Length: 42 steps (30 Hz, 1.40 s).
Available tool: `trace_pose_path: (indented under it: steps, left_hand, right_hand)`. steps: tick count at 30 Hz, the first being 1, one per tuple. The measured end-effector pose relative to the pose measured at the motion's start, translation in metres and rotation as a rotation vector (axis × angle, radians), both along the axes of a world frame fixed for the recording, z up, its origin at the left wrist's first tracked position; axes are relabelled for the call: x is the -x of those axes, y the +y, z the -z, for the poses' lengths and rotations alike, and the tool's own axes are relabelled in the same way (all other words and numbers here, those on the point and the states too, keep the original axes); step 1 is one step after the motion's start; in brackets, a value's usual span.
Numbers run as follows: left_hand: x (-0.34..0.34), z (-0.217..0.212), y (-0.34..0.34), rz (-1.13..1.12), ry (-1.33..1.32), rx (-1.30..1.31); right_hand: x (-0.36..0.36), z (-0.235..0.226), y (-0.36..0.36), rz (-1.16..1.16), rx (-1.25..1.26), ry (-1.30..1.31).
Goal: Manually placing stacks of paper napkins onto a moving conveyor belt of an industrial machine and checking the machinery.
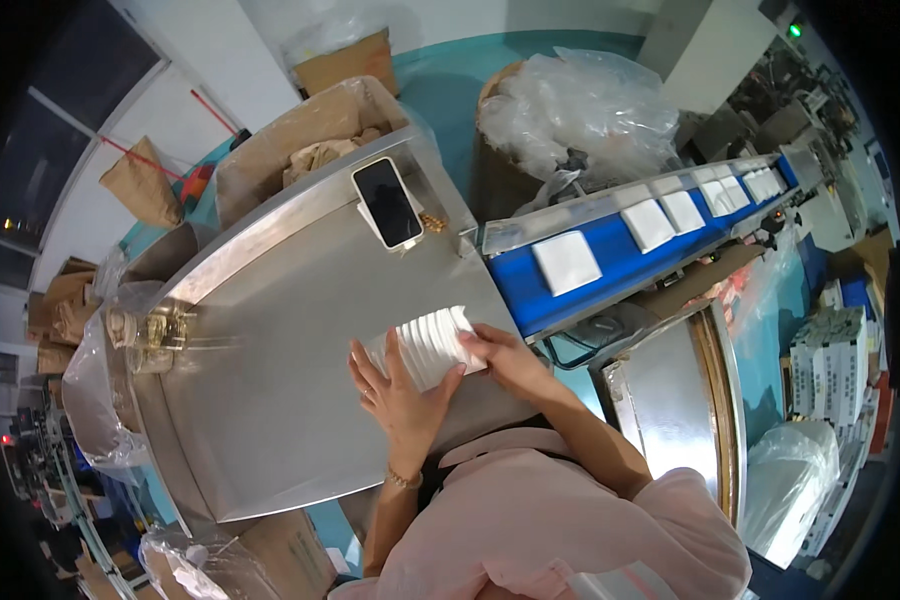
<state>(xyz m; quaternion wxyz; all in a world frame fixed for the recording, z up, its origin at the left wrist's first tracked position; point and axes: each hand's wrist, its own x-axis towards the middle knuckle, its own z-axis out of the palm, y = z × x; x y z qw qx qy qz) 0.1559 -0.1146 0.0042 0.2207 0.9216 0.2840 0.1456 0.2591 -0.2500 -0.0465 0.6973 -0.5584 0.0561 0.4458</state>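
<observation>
A row of white folded napkins, standing on edge and pressed face to face, is between my two hands over the steel table. My left hand grips the near left part of the row, its fingers spread along the left end and its thumb along the near side. At the right end, my right hand holds the last napkins between thumb and fingers. The undersides of the napkins are hidden.
The steel table has raised edges. On it lie a phone at the back and a clear jar of yellowish liquid at the left. A blue conveyor carrying several flat white napkins meets its right side. Plastic-lined bins stand behind.
</observation>
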Motion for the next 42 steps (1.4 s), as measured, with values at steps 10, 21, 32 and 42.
trace_pose_path:
  steps: [10, 21, 32, 42]
  left_hand:
    - [-0.001, 0.012, 0.007, 0.058, -0.133, 0.113]
    - [-0.005, 0.002, 0.004, -0.031, -0.022, 0.059]
    - [-0.007, 0.006, 0.000, 0.139, -0.128, 0.155]
    - [-0.008, 0.000, -0.007, 0.051, -0.031, -0.037]
  right_hand:
    - [-0.005, -0.016, -0.005, 0.094, 0.247, -0.370]
    - [-0.014, 0.004, -0.027, -0.140, 0.115, -0.118]
    - [0.010, -0.016, -0.004, -0.072, 0.325, -0.461]
    - [-0.011, 0.003, -0.030, -0.095, 0.086, -0.173]
